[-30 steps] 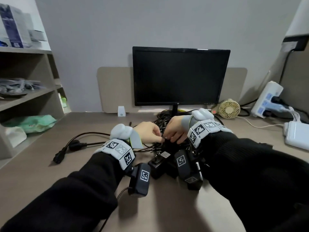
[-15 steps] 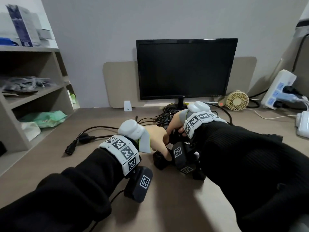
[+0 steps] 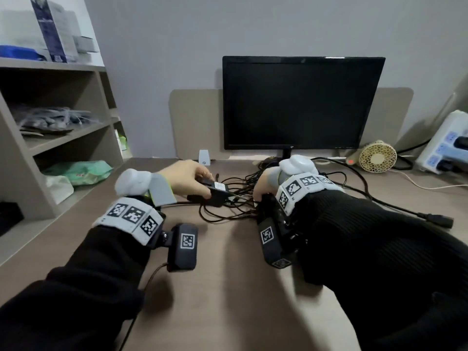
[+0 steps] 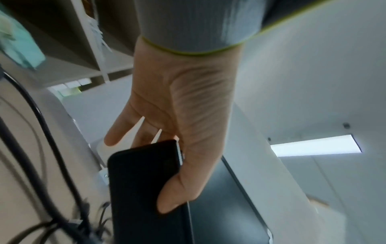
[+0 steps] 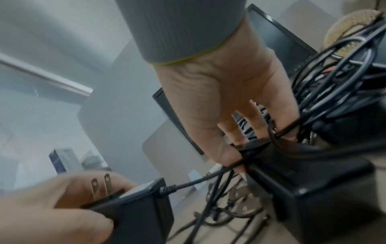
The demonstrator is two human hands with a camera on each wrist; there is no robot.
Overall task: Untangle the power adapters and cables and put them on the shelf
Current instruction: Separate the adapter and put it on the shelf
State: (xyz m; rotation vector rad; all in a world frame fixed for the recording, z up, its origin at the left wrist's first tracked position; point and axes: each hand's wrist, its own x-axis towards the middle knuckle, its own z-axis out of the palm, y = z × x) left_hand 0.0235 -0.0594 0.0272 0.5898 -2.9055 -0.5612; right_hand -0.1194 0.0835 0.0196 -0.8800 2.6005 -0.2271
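The left hand (image 3: pixel 188 177) grips a black power adapter (image 3: pixel 215 192) between thumb and fingers (image 4: pixel 117 135), raised just above the desk (image 3: pixel 228 287). The adapter has 2 flat metal prongs (image 5: pixel 100 184) and a white label (image 3: pixel 219 186); its print is too small to read. A thin cable (image 5: pixel 198 180) runs from the adapter into the tangle of black cables (image 3: pixel 243 198) on the desk in front of the monitor (image 3: pixel 301 102). The right hand (image 3: pixel 263 184) rests on a second black adapter (image 5: pixel 303 181), fingers extended down into the tangle with cables crossing them. The shelf (image 3: pixel 63 138) stands at the left, well apart. Printed square markers (image 3: pixel 126 212) cover both wristbands.
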